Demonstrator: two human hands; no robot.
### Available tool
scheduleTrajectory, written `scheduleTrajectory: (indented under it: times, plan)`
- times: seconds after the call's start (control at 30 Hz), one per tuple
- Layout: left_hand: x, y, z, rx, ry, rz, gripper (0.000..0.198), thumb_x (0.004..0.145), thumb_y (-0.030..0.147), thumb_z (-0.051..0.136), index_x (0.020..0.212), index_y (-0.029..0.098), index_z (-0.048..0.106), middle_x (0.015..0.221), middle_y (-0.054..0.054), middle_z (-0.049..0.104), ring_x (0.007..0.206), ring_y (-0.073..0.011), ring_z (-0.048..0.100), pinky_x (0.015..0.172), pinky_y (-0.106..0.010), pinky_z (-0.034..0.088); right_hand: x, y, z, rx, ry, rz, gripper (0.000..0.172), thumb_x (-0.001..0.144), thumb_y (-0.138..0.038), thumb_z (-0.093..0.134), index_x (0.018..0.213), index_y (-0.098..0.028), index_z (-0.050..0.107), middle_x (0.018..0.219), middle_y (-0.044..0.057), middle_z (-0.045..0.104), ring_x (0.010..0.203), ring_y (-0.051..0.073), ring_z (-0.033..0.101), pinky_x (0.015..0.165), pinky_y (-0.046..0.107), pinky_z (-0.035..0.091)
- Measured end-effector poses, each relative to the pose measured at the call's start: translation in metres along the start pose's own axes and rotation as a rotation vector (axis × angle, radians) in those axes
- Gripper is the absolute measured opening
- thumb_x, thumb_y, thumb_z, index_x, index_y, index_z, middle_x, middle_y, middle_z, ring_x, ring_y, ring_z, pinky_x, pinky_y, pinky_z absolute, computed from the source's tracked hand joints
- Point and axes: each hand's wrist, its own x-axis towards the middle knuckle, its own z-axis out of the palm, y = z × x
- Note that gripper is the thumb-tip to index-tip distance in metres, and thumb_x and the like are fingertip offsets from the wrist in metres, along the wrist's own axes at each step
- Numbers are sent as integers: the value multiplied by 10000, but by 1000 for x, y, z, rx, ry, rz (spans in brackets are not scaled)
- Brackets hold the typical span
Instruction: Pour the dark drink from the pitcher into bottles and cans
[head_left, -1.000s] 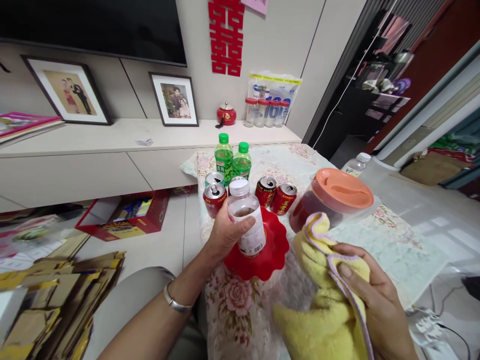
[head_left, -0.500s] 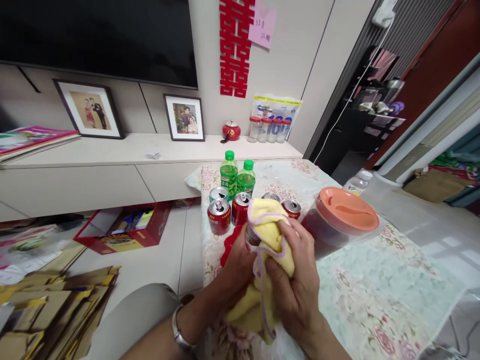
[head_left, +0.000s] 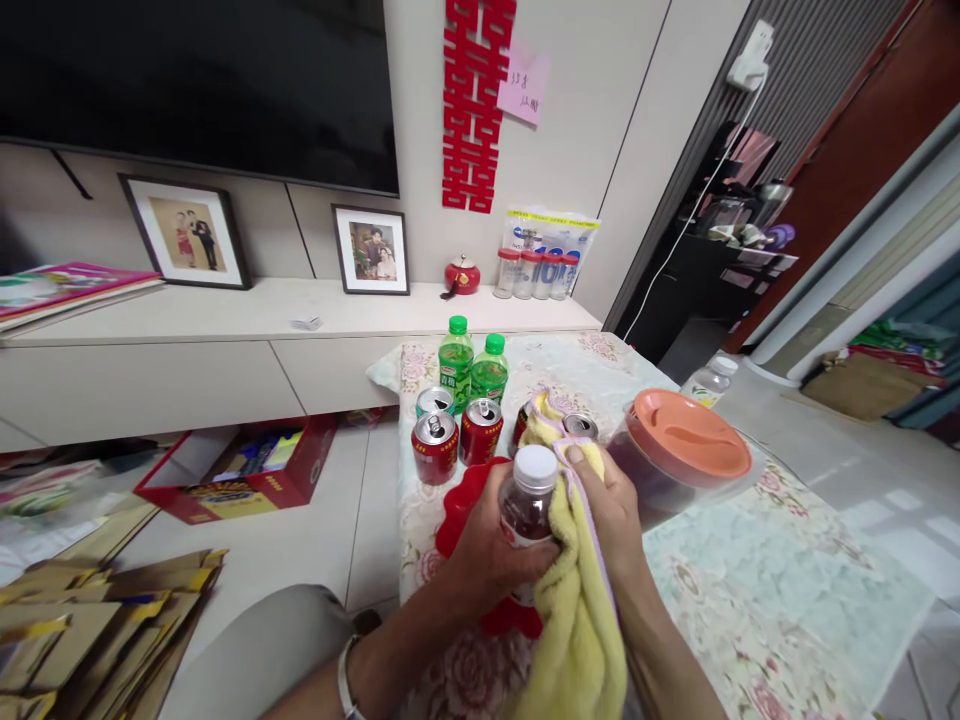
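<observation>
In my left hand (head_left: pixel 487 555) is a plastic bottle (head_left: pixel 525 505) with a white cap and dark liquid, held upright. My right hand (head_left: pixel 615 505) grips a yellow cloth (head_left: pixel 574 600) with a purple edge, which hangs down beside the bottle's right side. Beneath the bottle a red scalloped tray (head_left: pixel 454 510) shows in part. Just beyond my hands stand red drink cans (head_left: pixel 435 450), one of them partly covered by the cloth, and a teal can (head_left: pixel 435 402). Two green bottles (head_left: pixel 455 375) with green caps stand behind these.
Right of my hands stands a clear container with an orange lid (head_left: pixel 694 435), with a clear bottle (head_left: pixel 711 380) behind it. A flowered cloth (head_left: pixel 757 580) covers the table. On the floor at left are a red box (head_left: pixel 240 480) and flattened cardboard (head_left: pixel 97 640).
The cloth has come off the bottle's top, so the white cap now shows. My right hand has shifted slightly right with the cloth, and the bottle stands more upright.
</observation>
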Motion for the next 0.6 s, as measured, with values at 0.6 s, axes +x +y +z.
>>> scheduleTrajectory:
  times: [0.6]
  plan:
    - [-4,11,-12,98,239,151,677,588,450,992,1114,250,617,946,-37,834,829,-266,782,738,-330,639,-45,66,13,64,142,-71,514,1018,-624,579,1335,-230,669,1319,126,763,1282,322,691,1123,516,522]
